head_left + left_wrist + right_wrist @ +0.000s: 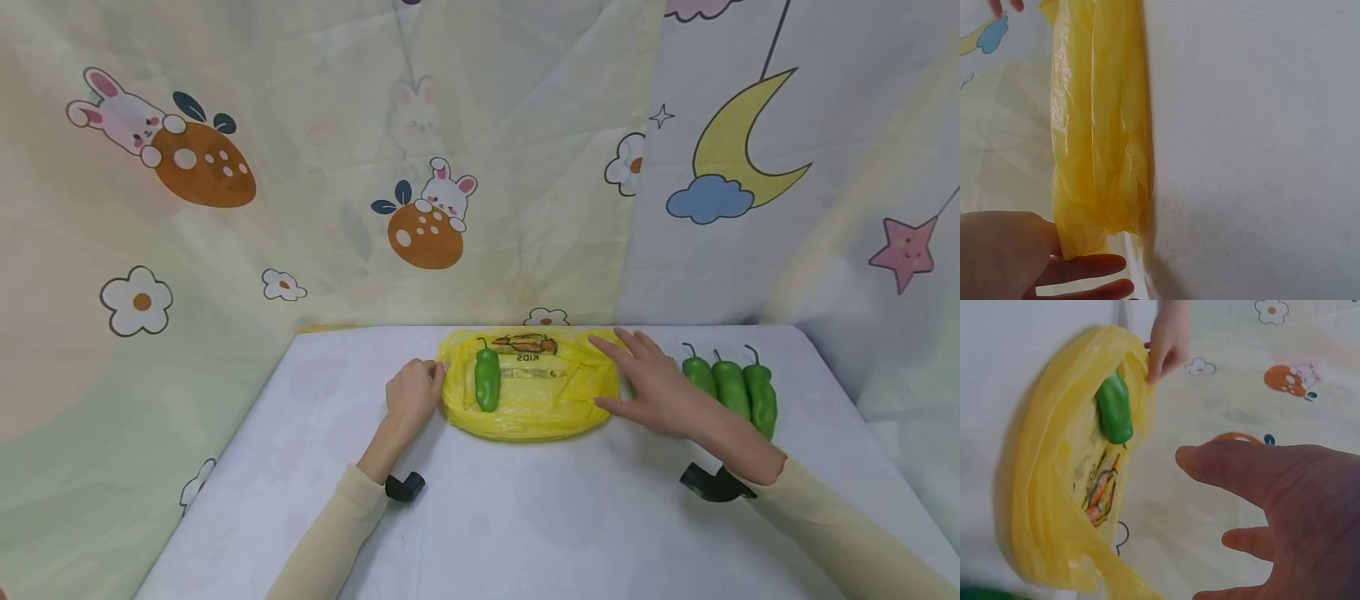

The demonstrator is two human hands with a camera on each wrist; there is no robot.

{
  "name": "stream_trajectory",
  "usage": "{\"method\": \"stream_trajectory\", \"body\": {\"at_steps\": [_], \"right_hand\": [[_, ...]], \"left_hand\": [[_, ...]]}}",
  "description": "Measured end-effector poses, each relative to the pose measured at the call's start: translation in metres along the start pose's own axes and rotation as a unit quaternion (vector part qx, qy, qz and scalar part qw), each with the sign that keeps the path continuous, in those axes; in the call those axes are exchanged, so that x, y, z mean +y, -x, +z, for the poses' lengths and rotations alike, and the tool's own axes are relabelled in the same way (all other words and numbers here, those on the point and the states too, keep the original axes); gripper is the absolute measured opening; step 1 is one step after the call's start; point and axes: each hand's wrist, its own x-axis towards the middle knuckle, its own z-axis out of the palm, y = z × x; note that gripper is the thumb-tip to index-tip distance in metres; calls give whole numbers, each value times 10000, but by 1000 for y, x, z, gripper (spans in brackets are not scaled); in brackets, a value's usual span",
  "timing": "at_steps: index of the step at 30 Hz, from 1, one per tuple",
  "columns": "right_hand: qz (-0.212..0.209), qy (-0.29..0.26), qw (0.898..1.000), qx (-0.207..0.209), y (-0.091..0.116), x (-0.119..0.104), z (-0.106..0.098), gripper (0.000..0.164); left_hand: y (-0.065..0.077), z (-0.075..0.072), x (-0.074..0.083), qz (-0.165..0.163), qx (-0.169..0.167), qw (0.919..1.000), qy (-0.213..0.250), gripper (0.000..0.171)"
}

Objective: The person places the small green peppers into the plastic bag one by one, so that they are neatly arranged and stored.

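Note:
A yellow plastic bag [532,427] [1100,125] lies on the table with its mouth spread wide. Inside it rests one green pepper [487,381] [1114,409], towards the left side. My left hand [412,396] [1007,256] pinches the bag's left edge between thumb and fingers. Fingers spread, my right hand [652,387] [1310,512] hovers by the bag's right edge and holds nothing. Three more green peppers [731,387] lie side by side to the right of that hand, partly hidden behind it.
The white table [525,517] ends at the back against a printed cloth [510,275] with rabbits, flowers and a moon. A black strap [405,487] sits at the left wrist and another black strap [716,483] at the right.

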Motion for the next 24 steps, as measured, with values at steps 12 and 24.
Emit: {"method": "stream_trajectory", "body": {"at_steps": [12, 24], "right_hand": [[109, -151, 9998, -89, 16, 21, -13, 83], [-35, -236, 9972, -704, 25, 60, -35, 86]], "left_hand": [[0, 2, 2, 6, -12, 10000, -4, 38], [0, 2, 1, -68, 6, 10000, -37, 39]]}}
